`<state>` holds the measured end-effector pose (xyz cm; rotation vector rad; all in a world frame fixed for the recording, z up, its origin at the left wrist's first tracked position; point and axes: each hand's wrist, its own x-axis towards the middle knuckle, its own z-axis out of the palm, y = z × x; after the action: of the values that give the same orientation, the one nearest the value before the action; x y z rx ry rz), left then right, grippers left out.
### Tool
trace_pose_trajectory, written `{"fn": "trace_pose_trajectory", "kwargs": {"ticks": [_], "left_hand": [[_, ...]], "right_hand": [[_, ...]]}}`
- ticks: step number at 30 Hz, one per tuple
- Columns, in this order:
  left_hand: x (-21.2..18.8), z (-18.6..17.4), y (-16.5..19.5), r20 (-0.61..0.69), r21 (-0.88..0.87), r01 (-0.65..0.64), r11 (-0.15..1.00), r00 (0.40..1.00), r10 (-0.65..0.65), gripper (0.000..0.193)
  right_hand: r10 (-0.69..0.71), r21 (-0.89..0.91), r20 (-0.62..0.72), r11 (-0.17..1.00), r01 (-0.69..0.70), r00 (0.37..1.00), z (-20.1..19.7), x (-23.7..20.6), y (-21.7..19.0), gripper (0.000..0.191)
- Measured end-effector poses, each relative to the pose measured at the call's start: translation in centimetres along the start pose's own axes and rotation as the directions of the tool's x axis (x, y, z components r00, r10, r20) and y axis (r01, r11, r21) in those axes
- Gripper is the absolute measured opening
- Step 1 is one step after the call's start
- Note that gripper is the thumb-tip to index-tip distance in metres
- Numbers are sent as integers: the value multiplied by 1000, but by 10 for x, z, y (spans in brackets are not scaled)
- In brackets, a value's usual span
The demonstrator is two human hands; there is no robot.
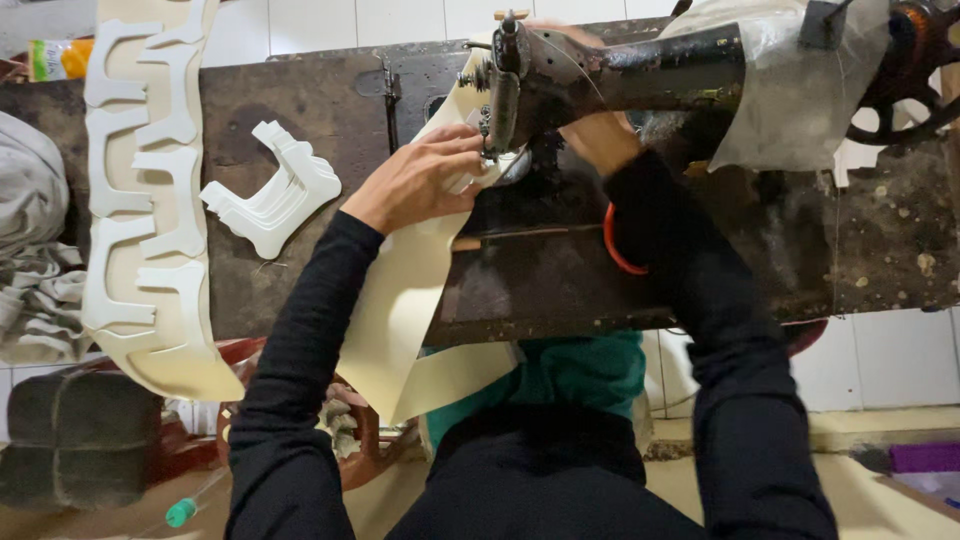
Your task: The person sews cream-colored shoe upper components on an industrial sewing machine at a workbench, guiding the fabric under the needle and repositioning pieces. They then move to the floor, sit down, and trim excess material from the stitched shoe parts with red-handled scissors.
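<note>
Head view: left hand (425,180) pressed flat, fingers spread, on cream sheet (400,300) beside needle of black sewing machine (600,75); right hand (590,130) mostly hidden behind machine head, grip not discernible. Best fed slowly, fingertips kept clear of needle, sheet held taut. Sheet under left palm, trailing off worn table (300,110) toward lap; white cut pieces (275,200) left of hand.

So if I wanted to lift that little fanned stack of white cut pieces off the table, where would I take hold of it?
Probably at the bunched end of the white stack, upper right, where the pieces overlap most. The lower-left ends splay apart and would slide loose. Come from the right, the side of the left hand, pinching top and bottom, since the pieces lie flat on the table.
</note>
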<state>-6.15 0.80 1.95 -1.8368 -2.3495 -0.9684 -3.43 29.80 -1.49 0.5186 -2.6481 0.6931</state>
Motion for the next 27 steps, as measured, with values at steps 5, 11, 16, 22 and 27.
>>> {"fn": "trace_pose_trajectory", "kwargs": {"ticks": [5,11,16,22,27], "left_hand": [[6,-5,-15,105,23,-10,1000,994,7,17],[7,-3,-22,92,-65,55,996,995,-49,19],[7,-4,-18,75,-57,73,996,995,-69,20],[9,-8,-10,65,-117,80,990,995,-73,22],[9,-8,-4,54,-142,55,988,997,-47,22]], "right_hand": [[75,262,85,960,-95,994,17,0,42,28],[116,-492,299,869,49,947,30,-38,56,16],[-159,-213,-24,965,151,987,23,-39,44,20],[-42,281,-149,956,83,988,15,-36,16,23],[267,924,68,347,-162,961,24,-36,14,17]]}}
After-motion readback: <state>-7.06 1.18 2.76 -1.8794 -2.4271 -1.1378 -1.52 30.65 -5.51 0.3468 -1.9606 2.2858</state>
